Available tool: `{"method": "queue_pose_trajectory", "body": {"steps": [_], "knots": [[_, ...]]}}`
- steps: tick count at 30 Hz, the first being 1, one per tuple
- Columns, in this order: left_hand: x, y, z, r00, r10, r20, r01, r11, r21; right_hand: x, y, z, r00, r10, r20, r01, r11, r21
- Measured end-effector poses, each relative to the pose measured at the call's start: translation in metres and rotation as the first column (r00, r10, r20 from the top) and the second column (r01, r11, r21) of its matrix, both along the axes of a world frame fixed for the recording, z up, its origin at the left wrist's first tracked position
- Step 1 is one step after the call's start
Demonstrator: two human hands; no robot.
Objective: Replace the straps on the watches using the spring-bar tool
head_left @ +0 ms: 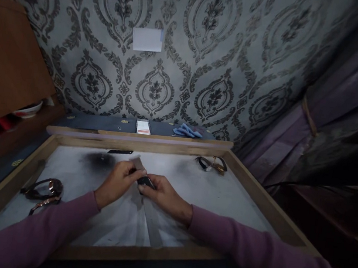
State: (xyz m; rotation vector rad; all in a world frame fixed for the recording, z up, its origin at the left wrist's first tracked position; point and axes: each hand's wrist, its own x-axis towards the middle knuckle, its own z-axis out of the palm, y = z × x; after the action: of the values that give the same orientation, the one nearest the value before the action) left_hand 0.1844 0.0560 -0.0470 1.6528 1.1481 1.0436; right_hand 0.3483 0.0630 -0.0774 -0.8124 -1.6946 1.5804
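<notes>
- At the far left, a wooden cabinet (pixel 13 59), with a pale bowl (pixel 28 109) below its edge.
- Next, a shallow wood-framed tray (pixel 137 253) with a white bottom, set on the dark blue counter (pixel 101 123) and reaching across the middle.
- Inside it at the left, two watches (pixel 41 190) lie close together, the nearer partly behind the left sleeve (pixel 64 224).
- Farther back, a thin black strip (pixel 120 151) lies near the back wall of the tray.
- The left hand (pixel 121 181) grasps a flat greyish piece (pixel 138 162), its end poking up past the fingers.
- Just beside, over the tray's middle, the right hand (pixel 163 193) pinches a small black piece (pixel 145 182); whether the two pieces are joined is unclear.
- Behind the tray, a small white box (pixel 143 126), then, to its right, a crumpled blue cloth (pixel 188 130).
- In the tray's back right corner, dark and gold watches lie bunched (pixel 212 164).
- At the far right, a tied purple curtain (pixel 295 116).
</notes>
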Motion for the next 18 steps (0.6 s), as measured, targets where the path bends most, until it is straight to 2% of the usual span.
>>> {"method": "queue_pose_trajectory", "body": {"steps": [4, 7, 10, 12, 14, 16, 18], "knots": [[-0.002, 0.002, -0.01, 0.997, 0.018, 0.076, -0.01, 0.994, -0.106, 0.0, -0.001, 0.002, 0.991, 0.094, -0.096, -0.104, 0.989, -0.105], [-0.004, 0.004, -0.013, 0.996, -0.001, 0.09, 0.012, 0.992, -0.128, 0.0, 0.0, 0.001, 0.991, 0.091, -0.1, -0.102, 0.988, -0.119], [-0.006, 0.007, -0.006, 0.997, -0.053, 0.063, 0.059, 0.994, -0.092, 0.001, 0.001, 0.0, 0.998, 0.051, -0.044, -0.054, 0.995, -0.087], [-0.008, 0.008, 0.002, 0.995, -0.104, -0.008, 0.104, 0.994, -0.028, 0.004, 0.001, 0.003, 0.999, 0.005, 0.039, -0.005, 1.0, -0.023], [-0.011, 0.006, 0.008, 0.972, -0.149, -0.184, 0.167, 0.982, 0.087, 0.007, -0.002, 0.007, 0.988, -0.04, 0.148, 0.028, 0.996, 0.084], [-0.014, 0.003, 0.012, 0.918, -0.162, -0.362, 0.241, 0.953, 0.185, 0.009, -0.004, 0.013, 0.973, -0.055, 0.224, 0.014, 0.984, 0.18], [-0.015, 0.0, 0.013, 0.874, -0.165, -0.458, 0.295, 0.928, 0.228, 0.01, -0.006, 0.017, 0.974, -0.024, 0.225, -0.023, 0.978, 0.205]]}}
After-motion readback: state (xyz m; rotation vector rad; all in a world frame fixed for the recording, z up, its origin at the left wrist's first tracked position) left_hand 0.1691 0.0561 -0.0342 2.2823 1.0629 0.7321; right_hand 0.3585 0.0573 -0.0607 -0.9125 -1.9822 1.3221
